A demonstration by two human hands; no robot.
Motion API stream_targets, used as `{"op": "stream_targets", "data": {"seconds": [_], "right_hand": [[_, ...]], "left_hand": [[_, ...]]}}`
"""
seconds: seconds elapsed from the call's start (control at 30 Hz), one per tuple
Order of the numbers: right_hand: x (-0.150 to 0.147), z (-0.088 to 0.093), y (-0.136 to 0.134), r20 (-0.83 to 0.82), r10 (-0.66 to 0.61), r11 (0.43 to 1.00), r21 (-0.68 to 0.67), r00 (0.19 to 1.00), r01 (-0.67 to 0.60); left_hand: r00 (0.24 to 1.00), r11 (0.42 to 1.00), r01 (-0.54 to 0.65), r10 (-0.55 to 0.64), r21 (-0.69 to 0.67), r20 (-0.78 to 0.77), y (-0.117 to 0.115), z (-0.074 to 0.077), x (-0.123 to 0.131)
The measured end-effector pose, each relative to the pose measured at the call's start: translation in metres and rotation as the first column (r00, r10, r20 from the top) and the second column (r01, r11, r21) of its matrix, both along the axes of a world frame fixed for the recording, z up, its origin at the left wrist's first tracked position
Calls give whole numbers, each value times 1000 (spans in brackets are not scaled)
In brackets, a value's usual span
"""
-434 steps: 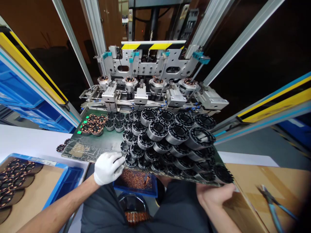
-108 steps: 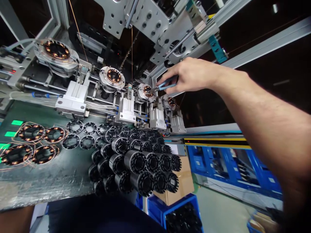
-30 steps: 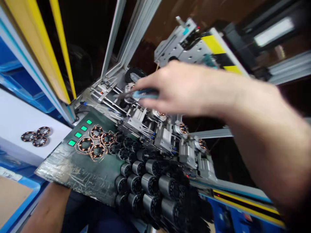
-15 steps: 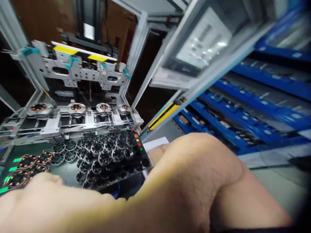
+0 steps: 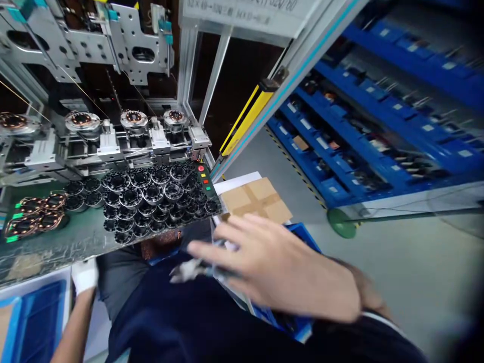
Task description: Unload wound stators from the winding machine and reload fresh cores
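My right hand is bare and reaches in from the right, over my dark clothing. Its fingers curl around what look like small metal pliers, jaws pointing left, blurred by motion. My left hand, in a white glove, is low on the left at the front edge of the green worktop; its fingers cannot be made out. Above it on the worktop lie stators wound with copper wire. Several black ring-shaped stator cores stand stacked to their right.
A winding machine with several stators on its holders runs along the back. Coloured buttons sit at the worktop's right corner. A cardboard box stands right of it, near a blue crate. Blue shelving holds parts at the right.
The large bare arm that crossed close before the camera has drawn back; my right hand with the pliers now shows lower right. My gloved left hand has come into view. The camera view has shifted.
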State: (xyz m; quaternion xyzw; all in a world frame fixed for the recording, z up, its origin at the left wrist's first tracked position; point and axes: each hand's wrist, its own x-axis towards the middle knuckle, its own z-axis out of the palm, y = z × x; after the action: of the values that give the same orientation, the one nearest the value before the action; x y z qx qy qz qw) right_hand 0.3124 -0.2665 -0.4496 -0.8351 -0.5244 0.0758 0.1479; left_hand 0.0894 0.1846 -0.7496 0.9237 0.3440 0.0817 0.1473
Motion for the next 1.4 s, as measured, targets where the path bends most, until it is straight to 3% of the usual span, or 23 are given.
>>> {"op": "stream_targets", "data": {"seconds": [0.07, 0.1, 0.13, 0.2, 0.27, 0.33, 0.4, 0.5, 0.6, 0.67, 0.77, 0.87, 0.93, 0.97, 1.03, 1.13, 1.2, 1.3, 1.4], "right_hand": [[22, -56, -41, -110, -240, 966, 70, 964, 249], [32, -90, -61, -175, -390, 910, 77, 904, 407], [39, -126, -80, -232, -525, 827, 90, 819, 555], [47, -197, -111, -278, -724, 637, 82, 631, 767], [46, -254, -130, -221, -857, 481, -15, 466, 877], [41, -291, -139, -179, -901, 407, -38, 395, 912], [36, -311, -142, -158, -914, 383, -23, 374, 924], [38, -322, -149, -116, -917, 382, 27, 382, 924], [63, -306, -154, -89, -872, 466, 155, 482, 871], [91, -269, -144, -80, -810, 547, 254, 581, 798], [128, -171, -94, -38, -682, 666, 380, 730, 642], [153, -64, -1, 13, -454, 783, 483, 891, 392], [171, -14, 77, 8, -225, 873, 445, 974, 198], [181, 1, 119, 5, -128, 910, 397, 992, 115], [206, 13, 203, 7, -16, 969, 246, 1000, 13], [245, 1, 311, 93, -65, 997, -34, 994, 68], [265, -16, 362, 128, -112, 978, -162, 985, 132], [280, -39, 402, 160, -159, 951, -242, 974, 195], [284, -51, 415, 189, -192, 927, -288, 963, 241]], "left_hand": [[997, 996, -76, 78, -50, 26, -4, -34, 8], [993, 990, -98, 104, -101, 51, -6, -45, 4], [991, 982, -96, 110, -161, 76, -8, -51, -5], [990, 966, -34, 67, -256, 121, -11, -49, -27], [988, 965, 88, -53, -247, 147, -8, -32, -44], [959, 959, 242, -213, -148, 188, 0, -8, -46], [898, 924, 382, -367, -15, 241, 13, 23, -35], [806, 850, 505, -527, 151, 270, 37, 81, -9], [786, 824, 505, -562, 257, 257, 64, 155, 20], [803, 796, 503, -574, 337, 157, 84, 208, 47], [800, 693, 543, -599, 473, -40, 115, 276, 103], [769, 605, 633, -563, 483, -302, 139, 313, 177], [806, 588, 591, -467, 552, -365, 151, 318, 228], [800, 577, 599, -449, 555, -397, 156, 316, 251], [795, 588, 606, -429, 536, -429, 166, 304, 292], [812, 636, 580, -398, 509, -427, 181, 277, 332], [811, 666, 577, -399, 472, -429, 190, 261, 346], [816, 688, 571, -417, 448, -400, 202, 246, 357], [810, 688, 584, -455, 431, -371, 209, 240, 366]]}}
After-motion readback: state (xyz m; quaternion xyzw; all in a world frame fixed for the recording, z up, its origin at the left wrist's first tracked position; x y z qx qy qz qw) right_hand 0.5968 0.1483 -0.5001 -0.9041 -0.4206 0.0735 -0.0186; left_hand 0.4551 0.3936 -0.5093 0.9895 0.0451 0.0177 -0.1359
